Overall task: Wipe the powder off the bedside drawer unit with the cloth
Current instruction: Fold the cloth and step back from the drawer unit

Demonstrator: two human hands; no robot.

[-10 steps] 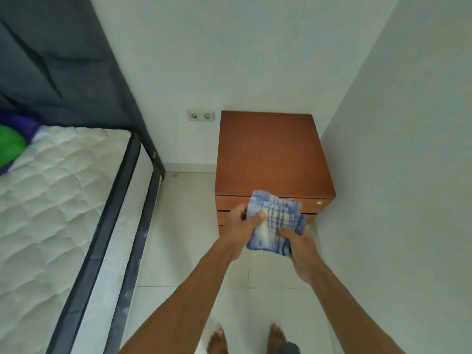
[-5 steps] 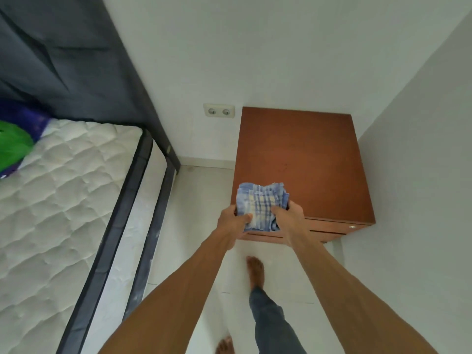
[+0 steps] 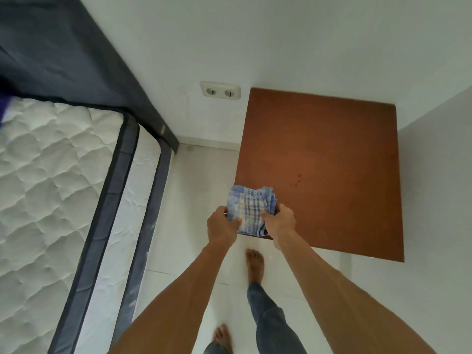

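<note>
Both hands hold the cloth, a blue checked piece bunched into a thick wad, over the near left corner of the unit. The left hand pinches the wad's left edge, thumb on top and fingers curled beneath. The right hand pinches the right edge the same way. A two-handed grip probably serves to gather the fabric into a compact pad before it is pressed down. Whether the cloth touches the wood cannot be told; it appears to sit just above the corner.

The unit's top is flat, brown and matte. A few small dark specks lie near its middle, right of the cloth. No distinct pale layer of powder is visible at this sharpness, so the wiping appears not yet begun.

The unit stands in a corner, with white walls at its back and right side. A double socket sits on the back wall just left of it. A quilted mattress on a dark frame lies well to the left, across a strip of pale tiled floor. One bare foot stands near the unit's front edge.
</note>
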